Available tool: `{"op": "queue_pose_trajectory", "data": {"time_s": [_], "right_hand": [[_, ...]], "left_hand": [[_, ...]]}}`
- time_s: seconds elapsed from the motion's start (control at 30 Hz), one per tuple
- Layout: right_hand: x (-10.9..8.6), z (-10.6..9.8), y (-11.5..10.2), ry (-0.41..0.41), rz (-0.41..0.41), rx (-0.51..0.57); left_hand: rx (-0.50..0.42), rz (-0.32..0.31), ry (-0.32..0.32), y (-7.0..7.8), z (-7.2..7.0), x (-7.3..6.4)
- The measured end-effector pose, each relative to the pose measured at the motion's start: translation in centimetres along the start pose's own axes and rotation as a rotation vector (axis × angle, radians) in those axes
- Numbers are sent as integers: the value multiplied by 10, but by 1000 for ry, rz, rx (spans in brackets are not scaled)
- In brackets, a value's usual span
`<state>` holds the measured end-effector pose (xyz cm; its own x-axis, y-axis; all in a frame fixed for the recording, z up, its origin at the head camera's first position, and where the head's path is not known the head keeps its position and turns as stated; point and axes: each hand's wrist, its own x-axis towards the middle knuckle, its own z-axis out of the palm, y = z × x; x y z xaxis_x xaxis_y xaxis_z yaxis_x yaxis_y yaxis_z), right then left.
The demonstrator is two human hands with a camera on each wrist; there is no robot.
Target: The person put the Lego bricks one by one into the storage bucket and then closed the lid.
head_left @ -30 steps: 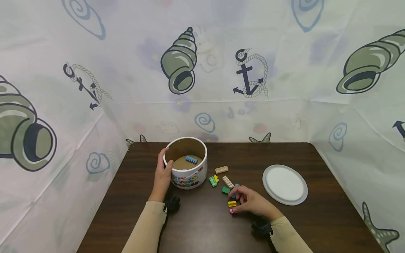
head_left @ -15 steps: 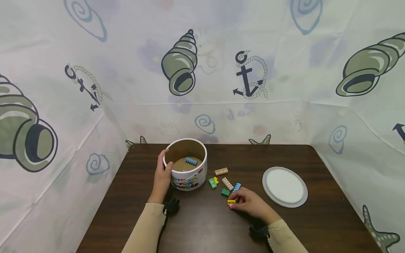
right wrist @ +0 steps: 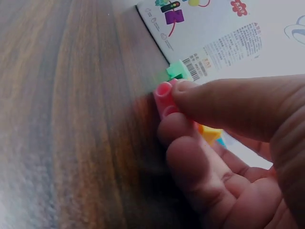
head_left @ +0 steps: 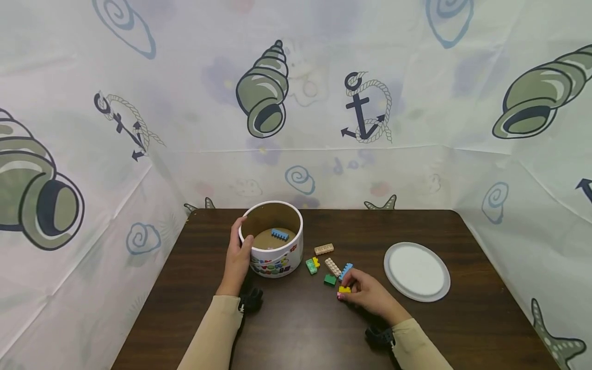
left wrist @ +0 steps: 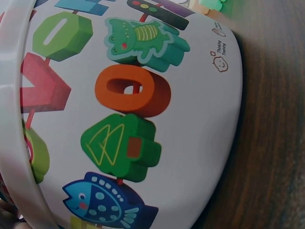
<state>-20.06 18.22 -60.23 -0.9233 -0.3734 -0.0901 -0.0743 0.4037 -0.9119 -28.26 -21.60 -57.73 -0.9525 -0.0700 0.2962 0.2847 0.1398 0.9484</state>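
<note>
My left hand grips the side and rim of a white round tub printed with colourful toys. A blue toy brick lies inside it. In the left wrist view the tub wall fills most of the frame. To the right, my right hand pinches a small pink toy brick between thumb and fingers, just above or on the table. A yellow brick sits against the pink one at the fingertips; whether they are joined is hidden. Another blue brick lies just beyond these fingers.
Beside the tub lie a tan brick, a pale brick, a dark green brick, and a light green brick touching a small yellow one. A white round lid rests at the right. Printed cloth surrounds the table.
My right hand has drawn the pink brick up toward the yellow one, then shifted both slightly away and to the right. The blue brick beyond is more exposed. My left hand stays on the tub.
</note>
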Motion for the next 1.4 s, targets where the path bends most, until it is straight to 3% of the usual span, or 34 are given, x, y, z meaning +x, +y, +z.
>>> {"op": "queue_pose_trajectory", "data": {"time_s": [0.23,0.5,0.63,0.93,1.4], "right_hand": [[1,2,7,96,59,141],[0,-7,23,173,64,531],[-3,-12,27,166,52,626],[-6,-11,25,218,59,653],[17,-34,-17,276,-26,527]], "left_hand": [[-7,0,-2,1,0,-4],[-6,-11,-8,-1,0,-6],[-6,-16,-11,-1,-1,-8],[4,-27,-16,-5,0,-12],[3,-17,-2,1,2,1]]}}
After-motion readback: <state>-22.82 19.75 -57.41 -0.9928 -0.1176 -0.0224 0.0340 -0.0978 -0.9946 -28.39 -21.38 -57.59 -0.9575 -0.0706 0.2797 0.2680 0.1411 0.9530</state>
